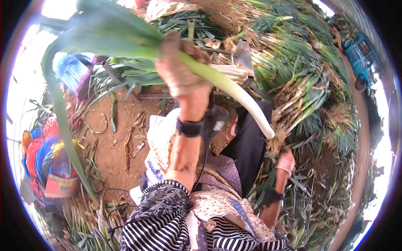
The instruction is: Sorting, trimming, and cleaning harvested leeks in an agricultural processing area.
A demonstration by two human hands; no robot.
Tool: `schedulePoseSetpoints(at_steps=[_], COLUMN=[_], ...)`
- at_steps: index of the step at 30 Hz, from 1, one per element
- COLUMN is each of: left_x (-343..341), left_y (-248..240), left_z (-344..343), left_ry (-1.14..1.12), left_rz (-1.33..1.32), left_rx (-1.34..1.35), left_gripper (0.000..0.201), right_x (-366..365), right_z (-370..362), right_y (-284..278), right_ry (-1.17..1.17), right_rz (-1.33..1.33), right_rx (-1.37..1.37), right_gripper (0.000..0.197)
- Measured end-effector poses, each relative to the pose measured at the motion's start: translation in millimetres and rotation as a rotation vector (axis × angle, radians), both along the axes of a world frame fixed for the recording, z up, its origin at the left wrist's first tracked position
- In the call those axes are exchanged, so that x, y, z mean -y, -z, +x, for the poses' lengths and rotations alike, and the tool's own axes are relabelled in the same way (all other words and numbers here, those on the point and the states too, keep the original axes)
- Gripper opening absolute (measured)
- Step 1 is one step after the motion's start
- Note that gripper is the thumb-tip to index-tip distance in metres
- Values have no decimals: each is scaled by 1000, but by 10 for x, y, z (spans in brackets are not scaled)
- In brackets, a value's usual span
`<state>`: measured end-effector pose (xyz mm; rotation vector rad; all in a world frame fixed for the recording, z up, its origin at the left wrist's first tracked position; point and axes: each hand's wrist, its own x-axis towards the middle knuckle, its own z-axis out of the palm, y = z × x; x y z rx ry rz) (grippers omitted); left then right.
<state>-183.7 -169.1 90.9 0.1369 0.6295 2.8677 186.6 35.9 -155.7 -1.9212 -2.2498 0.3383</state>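
Note:
My left hand (182, 62), blurred by motion, is raised in front of me and closed around a long green onion (228, 85). Its broad green leaves spread to the upper left, and one bends far down. The smooth white stem slants down to the right, ending beside a tuft of roots (276, 144). My right hand (285, 161) is low on the right, just below those roots, with a pink covering on it. Its fingers look bent in, but what they hold is hidden. Behind my left hand, more green onions (232, 73) lie in a metal frame (243, 56).
Large heaps of green onions (289, 62) cover the right side. Loose leaves (310, 209) lie below them. On the left are bundles of coloured ties (42, 154) in a box (60, 186) on sandy ground (113, 159). A blue three-wheeled vehicle (359, 56) stands far right.

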Motion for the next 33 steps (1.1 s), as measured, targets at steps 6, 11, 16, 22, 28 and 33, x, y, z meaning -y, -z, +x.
schedulePoseSetpoints(at_steps=[6, 11, 16, 22, 28, 33], left_x=[1135, 1969, 3405, 4290, 5161, 6122], left_y=[-97, 0, 321, 704, 1136, 1142], left_z=[-686, -977, -651, 281, 1105, 1767], left_ry=[-269, -681, -905, -1172, -1405, -1645], left_rz=[156, 46, -13, -27, -18, -503], left_rx=[-52, 44, 156, 172, 310, 416], left_gripper=[22, 22, 24, 22, 23, 29], right_x=[-43, -309, -586, -788, -981, -1267], right_z=[411, 9, -408, -777, -1028, -1306], right_y=[-205, -250, -201, -335, -461, -852], right_ry=[187, -5, -178, -126, -101, 70], right_rz=[34, -126, -109, -49, -18, 7], right_rx=[-43, -249, -368, -410, -512, -545], right_gripper=[42, 35, 37, 39, 41, 41])
